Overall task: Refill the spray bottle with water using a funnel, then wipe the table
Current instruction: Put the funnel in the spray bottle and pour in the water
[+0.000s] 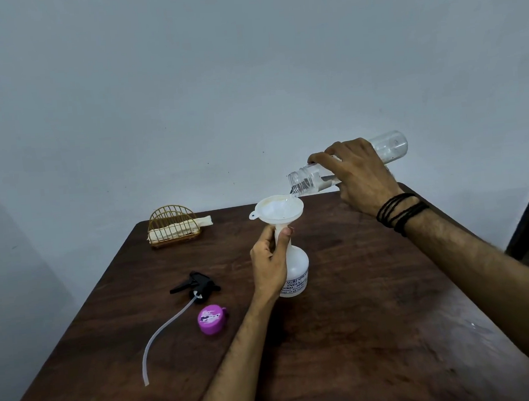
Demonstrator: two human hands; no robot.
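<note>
A white spray bottle [297,272] stands upright near the middle of the dark wooden table [378,333], with a white funnel [278,210] set in its neck. My left hand [269,261] grips the bottle's neck just under the funnel. My right hand [354,175] holds a clear water bottle [392,146] tipped almost level, its open mouth over the funnel's rim, and water runs into the funnel. The black trigger spray head [198,286] with its long white dip tube [164,331] lies on the table to the left.
A purple cap [212,319] lies beside the spray head. At the table's far left edge a gold wire holder [173,226] carries a folded cloth. A grey wall rises behind the table. Something dark stands past the right edge.
</note>
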